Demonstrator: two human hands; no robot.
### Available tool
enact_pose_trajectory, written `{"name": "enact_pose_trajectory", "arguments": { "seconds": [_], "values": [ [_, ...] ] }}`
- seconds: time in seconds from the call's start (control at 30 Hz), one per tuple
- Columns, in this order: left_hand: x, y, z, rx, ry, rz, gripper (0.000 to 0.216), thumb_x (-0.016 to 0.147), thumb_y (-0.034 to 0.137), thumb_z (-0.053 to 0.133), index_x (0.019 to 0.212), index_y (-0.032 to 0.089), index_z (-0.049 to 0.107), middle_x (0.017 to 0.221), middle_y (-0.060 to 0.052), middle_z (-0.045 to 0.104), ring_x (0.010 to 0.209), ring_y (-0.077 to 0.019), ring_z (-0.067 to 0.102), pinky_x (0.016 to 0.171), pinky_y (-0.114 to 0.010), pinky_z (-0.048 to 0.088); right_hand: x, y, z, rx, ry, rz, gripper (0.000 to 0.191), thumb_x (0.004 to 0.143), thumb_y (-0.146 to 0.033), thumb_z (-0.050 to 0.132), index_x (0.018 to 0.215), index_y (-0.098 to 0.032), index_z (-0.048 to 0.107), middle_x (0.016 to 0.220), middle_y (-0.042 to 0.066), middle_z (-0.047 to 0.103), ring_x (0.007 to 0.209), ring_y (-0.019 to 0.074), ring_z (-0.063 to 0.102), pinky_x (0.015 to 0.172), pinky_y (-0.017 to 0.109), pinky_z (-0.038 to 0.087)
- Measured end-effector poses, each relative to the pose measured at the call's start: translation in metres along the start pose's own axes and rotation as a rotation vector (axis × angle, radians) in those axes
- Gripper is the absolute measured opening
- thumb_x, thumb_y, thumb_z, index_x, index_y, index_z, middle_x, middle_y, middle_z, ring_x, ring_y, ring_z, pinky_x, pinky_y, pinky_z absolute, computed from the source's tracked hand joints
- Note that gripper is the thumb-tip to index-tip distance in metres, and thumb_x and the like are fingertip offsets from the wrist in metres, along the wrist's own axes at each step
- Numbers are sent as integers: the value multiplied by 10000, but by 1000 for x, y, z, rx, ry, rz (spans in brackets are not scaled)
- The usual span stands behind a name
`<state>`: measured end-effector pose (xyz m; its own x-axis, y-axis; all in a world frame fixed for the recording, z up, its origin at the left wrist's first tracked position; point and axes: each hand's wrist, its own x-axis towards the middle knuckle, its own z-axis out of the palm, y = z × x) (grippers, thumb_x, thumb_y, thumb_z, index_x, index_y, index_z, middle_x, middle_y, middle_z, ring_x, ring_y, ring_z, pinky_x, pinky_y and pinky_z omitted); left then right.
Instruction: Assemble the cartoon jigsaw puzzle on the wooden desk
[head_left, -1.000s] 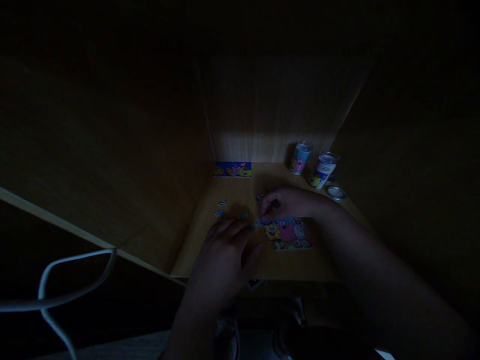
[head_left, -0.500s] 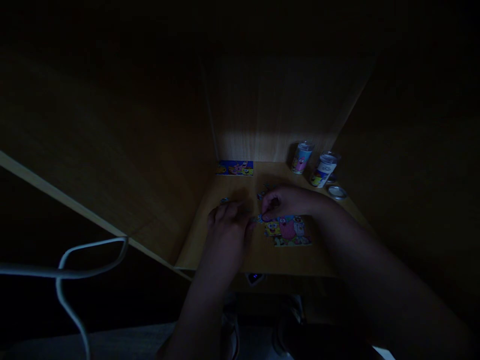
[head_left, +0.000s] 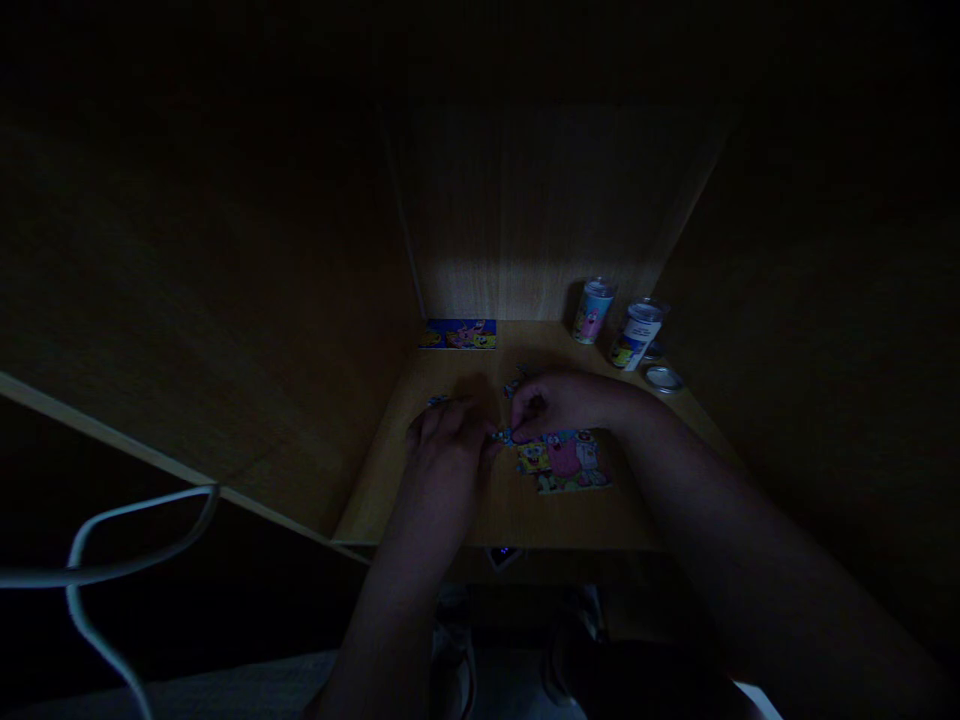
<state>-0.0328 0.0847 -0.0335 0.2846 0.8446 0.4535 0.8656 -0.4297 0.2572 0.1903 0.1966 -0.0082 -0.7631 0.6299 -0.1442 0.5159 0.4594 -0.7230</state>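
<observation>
A partly joined jigsaw puzzle with yellow and pink cartoon figures lies near the front of the wooden surface. At its upper left corner my right hand pinches a small blue puzzle piece, fingertips bent down. My left hand comes from the other side, its thumb and index finger closed at the left end of that piece. Loose puzzle pieces lie just beyond my right hand. Another loose piece shows past the left knuckles. Dim light blurs the fingertips.
A cartoon picture strip lies along the back panel. Two clear-lidded printed cans, a blue one and a white-labelled one, stand back right, beside a round lid. A white cable hangs at left. Wooden walls enclose the surface.
The whole view has shifted slightly, so things appear a little further left. Both hands stay at the same puzzle corner, the fingertips only slightly moved around the blue piece.
</observation>
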Motion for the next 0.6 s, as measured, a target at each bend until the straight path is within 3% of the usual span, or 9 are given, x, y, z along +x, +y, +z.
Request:
{"name": "enact_pose_trajectory", "arguments": {
  "seconds": [0.6],
  "values": [
    [1,0,2,19,-17,27,67,978,218,754,1039,194,767,1289,-128,708,1199,-341,634,1112,-562,467,3,-1,2,-22,1,-16,241,824,-418,840,946,-212,815,828,-23,723,749,139,626,662,248,438]
  ]
}}
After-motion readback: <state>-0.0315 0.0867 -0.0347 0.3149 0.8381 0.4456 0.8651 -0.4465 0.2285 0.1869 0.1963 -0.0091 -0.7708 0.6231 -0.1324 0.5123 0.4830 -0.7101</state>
